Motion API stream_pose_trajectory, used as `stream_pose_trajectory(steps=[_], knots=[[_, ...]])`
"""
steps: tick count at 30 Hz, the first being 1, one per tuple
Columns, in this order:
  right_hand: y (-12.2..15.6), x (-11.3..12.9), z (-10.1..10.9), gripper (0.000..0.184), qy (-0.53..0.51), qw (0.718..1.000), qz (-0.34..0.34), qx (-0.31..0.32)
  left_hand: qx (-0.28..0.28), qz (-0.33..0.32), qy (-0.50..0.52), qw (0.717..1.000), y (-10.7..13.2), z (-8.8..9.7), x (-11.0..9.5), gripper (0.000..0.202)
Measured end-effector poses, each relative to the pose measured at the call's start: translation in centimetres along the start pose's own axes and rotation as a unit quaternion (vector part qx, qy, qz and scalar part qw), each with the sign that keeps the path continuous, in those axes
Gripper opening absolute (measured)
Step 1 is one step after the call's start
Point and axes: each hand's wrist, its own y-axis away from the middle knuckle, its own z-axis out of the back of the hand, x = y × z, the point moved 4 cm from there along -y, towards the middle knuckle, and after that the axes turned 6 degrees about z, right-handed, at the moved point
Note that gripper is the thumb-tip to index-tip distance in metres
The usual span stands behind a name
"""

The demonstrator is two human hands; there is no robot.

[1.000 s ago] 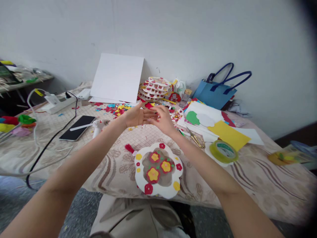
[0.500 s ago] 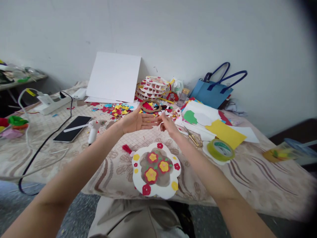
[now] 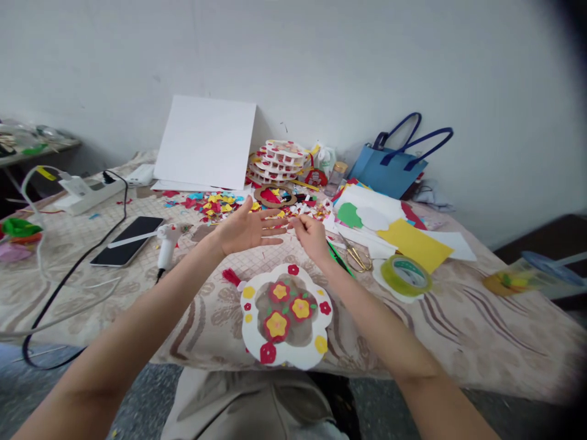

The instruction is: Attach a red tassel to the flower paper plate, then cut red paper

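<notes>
My left hand (image 3: 247, 231) is held palm up above the table, fingers stretched out, with nothing visible in it. Close to its fingertips is my right hand (image 3: 312, 237), thumb and index finger pinched together; whatever they hold, if anything, is too small to make out. Below both hands, at the table's front edge, lies a flower-shaped white paper frame (image 3: 251, 348) with red and yellow paper flowers and a red tassel (image 3: 231, 277) at its upper left. Beyond the hands are scattered coloured paper scraps (image 3: 220, 205) and a brown cardboard ring (image 3: 261, 200).
A glue gun (image 3: 167, 247) and phone (image 3: 128, 242) lie at left, near a power strip (image 3: 92, 197). Right of my hands are scissors (image 3: 360, 260), yellow tape (image 3: 389, 278) and coloured paper (image 3: 415, 244). A white board (image 3: 206, 143), stacked flower frames (image 3: 280, 160) and a blue bag (image 3: 389, 171) stand behind.
My right hand has drawn slightly back from the left fingertips, its thumb and index finger now pinched. A green tool beside the right wrist has come into view. The whole view has shifted slightly.
</notes>
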Motion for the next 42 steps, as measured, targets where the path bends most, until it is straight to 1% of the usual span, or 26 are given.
stream_pose_trajectory(steps=[2, 5, 6, 7, 9, 10, 11, 13, 14, 15, 17, 18, 20, 21, 23, 26, 27, 29, 31, 32, 34, 36, 37, 38, 40, 42], knots=[[0.5, 1.7, -1.1, 0.019, 0.034, 0.996, 0.079, 0.019, -0.008, -0.004, 0.0, 1.0, -0.4, -0.4, 0.3, 0.069], [0.5, 3.2, -2.4, 0.013, 0.063, 0.982, 0.172, 0.045, -0.019, -0.004, -0.021, 1.0, -0.7, -1.2, 0.6, 0.068], [0.3, 3.1, -2.5, 0.011, 0.063, 0.981, 0.18, 0.046, -0.027, 0.0, -0.03, 0.999, -0.8, -1.3, 0.6, 0.068], [0.0, 2.8, -2.3, 0.01, 0.06, 0.982, 0.171, 0.043, -0.043, 0.004, -0.043, 0.998, -0.8, -1.2, 0.7, 0.067], [-0.3, 1.4, -1.4, 0.016, 0.06, 0.992, 0.11, 0.028, -0.105, -0.011, -0.089, 0.99, -0.7, -0.4, 0.5, 0.06], [-0.2, 0.6, -0.8, 0.019, 0.066, 0.995, 0.073, 0.017, -0.153, -0.034, -0.127, 0.98, -0.6, 0.3, 0.2, 0.054], [0.0, -0.2, -0.1, 0.021, 0.077, 0.996, 0.043, 0.005, -0.208, -0.068, -0.169, 0.961, -0.4, 1.1, -0.2, 0.047], [0.9, -1.5, 1.2, 0.027, 0.092, 0.996, 0.018, -0.013, -0.321, -0.15, -0.246, 0.902, 0.2, 2.7, -1.0, 0.036], [1.5, -2.1, 1.8, 0.031, 0.093, 0.996, 0.013, -0.014, -0.367, -0.188, -0.267, 0.871, 0.5, 3.4, -1.4, 0.034], [2.1, -2.6, 2.4, 0.036, 0.091, 0.996, 0.007, -0.01, -0.402, -0.216, -0.279, 0.845, 0.8, 3.9, -1.6, 0.035], [3.2, -3.7, 3.4, 0.039, 0.083, 0.997, -0.009, 0.003, -0.445, -0.242, -0.283, 0.815, 1.1, 4.7, -1.9, 0.042], [3.6, -4.2, 3.9, 0.036, 0.078, 0.997, -0.015, 0.008, -0.458, -0.243, -0.287, 0.805, 1.1, 4.9, -1.9, 0.044], [4.1, -4.9, 4.7, 0.019, 0.071, 0.997, -0.02, 0.01, -0.482, -0.242, -0.303, 0.786, 1.0, 5.0, -1.9, 0.043], [4.1, -5.3, 5.1, 0.017, 0.07, 0.997, -0.019, 0.009, -0.484, -0.243, -0.316, 0.779, 0.9, 4.9, -1.9, 0.038], [4.2, -5.7, 5.6, 0.024, 0.072, 0.997, -0.017, 0.002, -0.464, -0.253, -0.343, 0.777, 0.3, 4.6, -1.9, 0.03], [4.2, -5.9, 6.0, 0.016, 0.082, 0.996, -0.025, -0.012, -0.406, -0.256, -0.364, 0.798, -0.7, 4.3, -1.3, 0.043], [4.3, -5.9, 6.1, 0.019, 0.087, 0.996, -0.032, -0.019, -0.392, -0.243, -0.376, 0.804, -1.0, 4.2, -1.0, 0.043], [4.6, -5.8, 6.3, 0.034, 0.093, 0.994, -0.053, -0.02, -0.364, -0.195, -0.413, 0.812, -1.2, 4.0, -0.3, 0.039], [5.1, -5.6, 6.3, 0.046, 0.091, 0.992, -0.082, 0.019, -0.331, -0.147, -0.456, 0.813, -0.8, 3.4, 0.4, 0.036], [5.5, -5.4, 6.3, 0.047, 0.088, 0.991, -0.093, 0.047, -0.319, -0.132, -0.474, 0.81, -0.1, 2.9, 0.7, 0.034], [6.4, -4.9, 6.4, 0.042, 0.083, 0.986, -0.101, 0.099, -0.321, -0.122, -0.499, 0.795, 2.1, 2.0, 1.0, 0.031], [7.5, -4.4, 6.5, 0.039, 0.072, 0.984, -0.101, 0.129, -0.357, -0.13, -0.534, 0.755, 5.2, 1.0, 1.4, 0.03], [8.1, -4.2, 6.5, 0.038, 0.062, 0.982, -0.104, 0.144, -0.366, -0.117, -0.549, 0.742, 6.8, 0.5, 1.9, 0.03], [8.7, -4.0, 6.4, 0.037, 0.05, 0.98, -0.11, 0.159, -0.367, -0.088, -0.55, 0.745, 8.3, 0.2, 2.8, 0.03], [9.8, -3.9, 6.1, 0.035, 0.024, 0.975, -0.118, 0.187, -0.347, -0.009, -0.528, 0.775, 10.8, -0.4, 5.2, 0.03], [10.4, -3.9, 5.6, 0.034, -0.002, 0.971, -0.121, 0.205, -0.318, 0.056, -0.498, 0.805, 12.4, -1.1, 8.0, 0.034]])
